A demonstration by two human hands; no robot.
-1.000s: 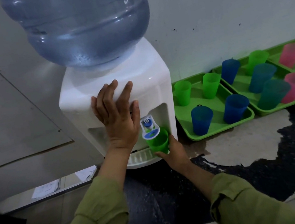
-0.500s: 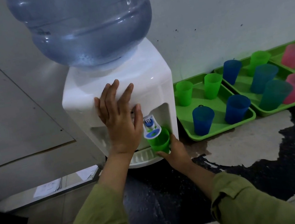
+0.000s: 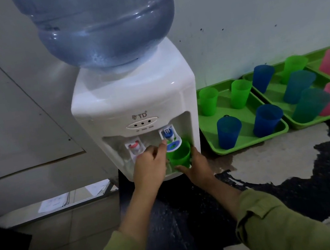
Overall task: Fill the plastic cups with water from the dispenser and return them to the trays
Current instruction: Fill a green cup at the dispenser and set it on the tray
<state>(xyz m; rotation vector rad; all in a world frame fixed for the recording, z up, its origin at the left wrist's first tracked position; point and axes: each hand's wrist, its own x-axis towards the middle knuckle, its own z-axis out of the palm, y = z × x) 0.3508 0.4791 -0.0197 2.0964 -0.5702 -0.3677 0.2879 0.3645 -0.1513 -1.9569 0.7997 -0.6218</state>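
A white water dispenser with a large blue bottle stands against the wall. My right hand grips a green plastic cup from the right and holds it upright under the blue tap. My left hand sits just left of the cup, fingers curled, with a fingertip on the blue tap's lever. I cannot tell how much water is in the cup. To the right, a green tray holds two green cups and two blue cups.
A second green tray further right carries several blue, green and pink cups. The red tap is left of my left hand. The floor surface before the trays is patchy black and pale. Papers lie low on the left.
My left hand dropped from resting flat on the dispenser's front down to the blue tap lever. My right hand kept the green cup under the tap.
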